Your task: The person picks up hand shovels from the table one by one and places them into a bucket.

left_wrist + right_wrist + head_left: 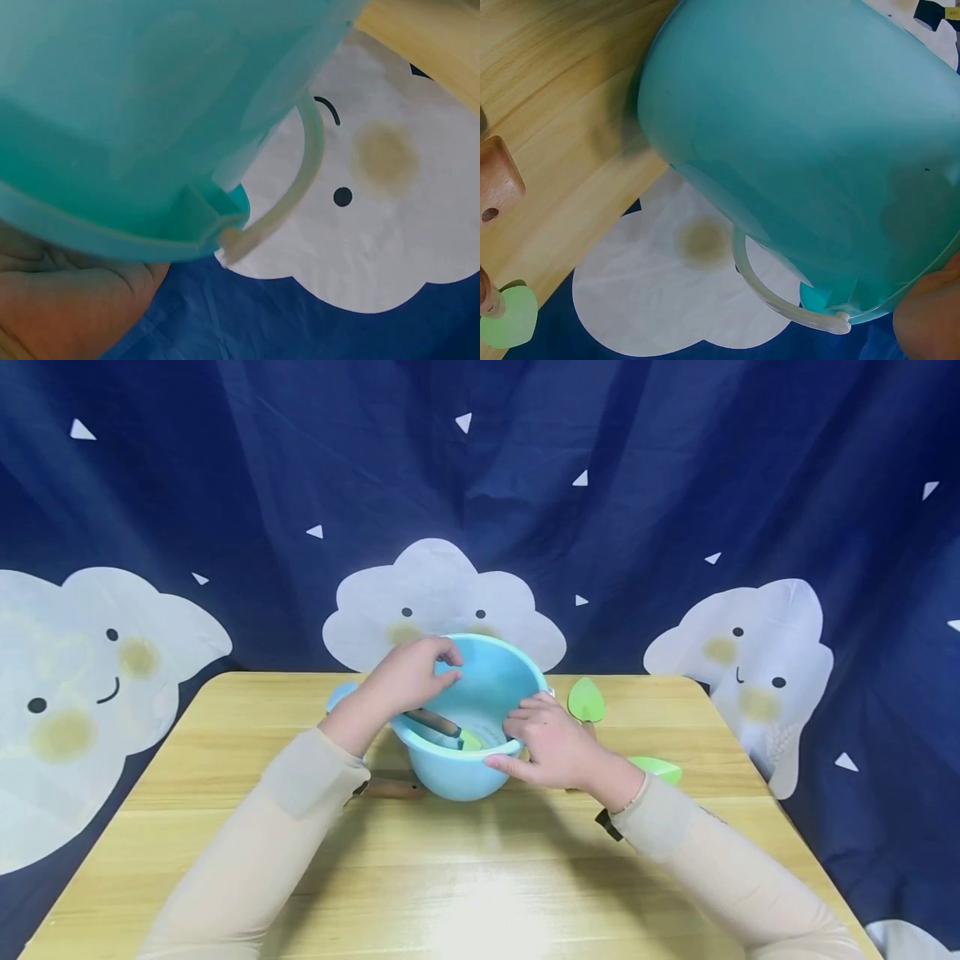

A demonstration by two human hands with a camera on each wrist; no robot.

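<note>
A light blue bucket [457, 777] is at the middle of the table, its opening turned towards the person. Gripping its right rim is my right hand [555, 739], thumb outside and fingers over the edge. My left hand [416, 677] reaches over the left rim, fingers loosely bent above the opening, thumb apart and nothing seen between them. Inside the bucket lies a small garden tool with a dark brown handle [433, 722] and a light green head [470, 741]. The bucket's pale carrying handle [311, 150] hangs along its far side in the left wrist view.
Right of the bucket lie a green leaf-shaped shovel [586, 700] and another green tool head [657, 769]. A wooden handle [393, 788] and a blue piece [341, 695] lie on the left. Behind the wooden table [420, 868] hangs a dark blue curtain [525, 527].
</note>
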